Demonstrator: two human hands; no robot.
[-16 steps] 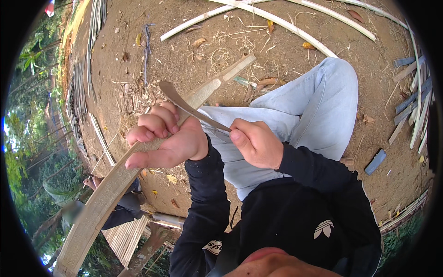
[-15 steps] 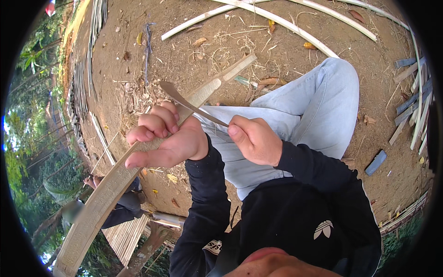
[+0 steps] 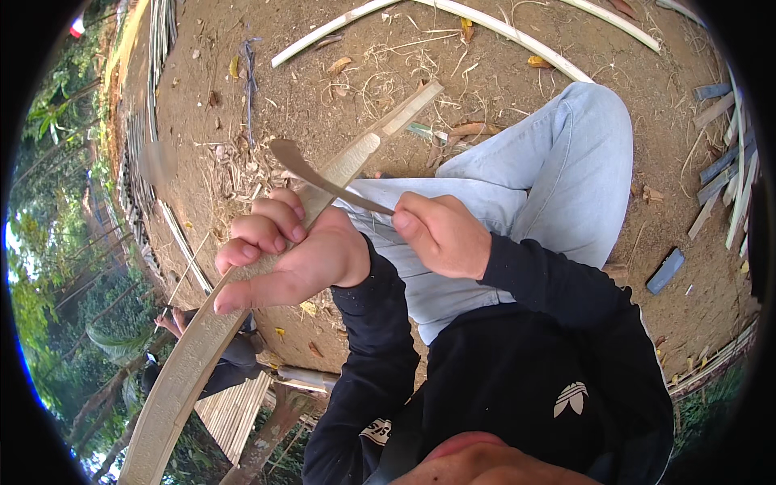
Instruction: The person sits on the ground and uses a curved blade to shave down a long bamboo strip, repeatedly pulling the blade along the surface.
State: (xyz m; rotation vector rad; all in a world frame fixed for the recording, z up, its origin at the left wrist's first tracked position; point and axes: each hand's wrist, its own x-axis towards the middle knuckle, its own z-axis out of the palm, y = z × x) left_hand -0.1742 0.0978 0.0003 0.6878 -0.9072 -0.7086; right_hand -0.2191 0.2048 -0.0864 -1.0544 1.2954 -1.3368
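Observation:
My left hand [image 3: 283, 250] is wrapped round a long, flat bamboo strip [image 3: 182, 368], fingers over the far edge and thumb along the near one. The strip slants from the lower left up to the middle of the view. Its far end has a paler, shaved-looking patch. In my right hand [image 3: 444, 236] is a knife with a curved, brownish blade [image 3: 311, 174]; the handle is hidden in my fist. The blade lies across the strip just beyond my left fingers, its tip pointing up and left. Whether the edge touches the strip, I cannot tell.
Pale bamboo strips [image 3: 505, 34] lie on the dirt ahead, among curled shavings and dry leaves. More cut pieces [image 3: 723, 174] are piled at the right, with a blue-grey block [image 3: 665, 271] nearby. Another person [image 3: 222, 352] sits at the left by a slatted bamboo surface [image 3: 234, 416].
My view has shifted slightly. Both hands keep their grips on the strip and the knife. The blade has moved a little left and down relative to the strip.

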